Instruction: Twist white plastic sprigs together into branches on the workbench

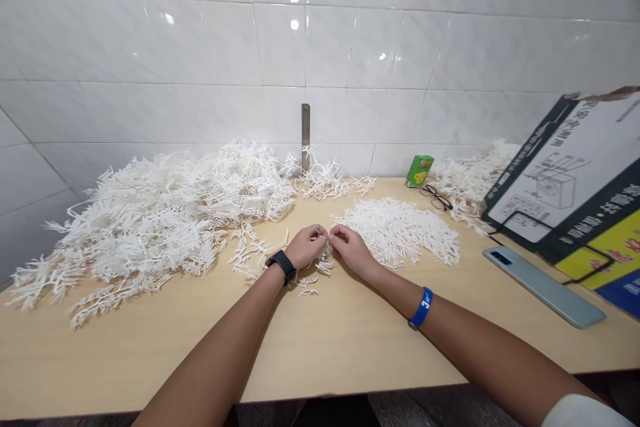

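Observation:
My left hand [306,247] and my right hand [349,248] meet over the middle of the table, fingertips pinched close together. Between them is a white branching plastic sprig [326,248], its lower part hanging below the fingers. Beneath my hands lie a few loose sprig pieces [309,287]. Left of my left hand spreads a large tangled heap of white branching sprigs [175,207]. Just beyond my right hand is a flatter pile of small white pieces [400,230]. Exact finger contact on the sprig is too small to see fully.
A small green box [419,171] and black eyeglasses [437,197] sit near the back right. Another white pile [475,177] is behind a printed carton [560,180]. A phone [543,285] lies at the right beside a thin black frame [607,260]. A metal bracket [305,130] stands against the tiled wall.

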A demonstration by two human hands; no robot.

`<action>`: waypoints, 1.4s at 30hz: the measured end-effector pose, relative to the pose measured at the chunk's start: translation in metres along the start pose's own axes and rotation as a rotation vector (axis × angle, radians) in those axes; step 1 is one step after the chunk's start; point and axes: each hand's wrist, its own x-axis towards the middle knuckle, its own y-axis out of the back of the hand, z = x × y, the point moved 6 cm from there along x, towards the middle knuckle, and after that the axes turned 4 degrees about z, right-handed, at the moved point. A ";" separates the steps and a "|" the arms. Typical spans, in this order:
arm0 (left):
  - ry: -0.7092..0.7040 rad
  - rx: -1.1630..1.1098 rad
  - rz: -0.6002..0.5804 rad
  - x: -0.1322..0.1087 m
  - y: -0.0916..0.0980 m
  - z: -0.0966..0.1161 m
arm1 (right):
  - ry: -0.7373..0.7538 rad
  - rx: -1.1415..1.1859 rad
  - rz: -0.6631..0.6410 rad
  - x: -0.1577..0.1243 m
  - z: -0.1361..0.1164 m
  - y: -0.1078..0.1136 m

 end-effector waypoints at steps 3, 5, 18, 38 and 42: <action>0.019 -0.014 -0.022 -0.001 -0.001 0.000 | -0.010 0.013 0.019 0.000 0.000 0.001; 0.023 -0.032 -0.027 -0.001 -0.001 0.000 | -0.016 0.041 0.021 0.001 0.001 0.001; -0.021 -0.069 0.021 0.000 0.003 0.000 | -0.010 0.148 0.023 0.003 0.006 -0.001; 0.053 -0.128 0.045 0.003 0.004 -0.010 | 0.050 -0.104 0.114 0.004 0.000 0.011; 0.064 -0.102 0.031 0.002 0.002 -0.009 | 0.048 -0.108 0.115 0.004 0.002 0.010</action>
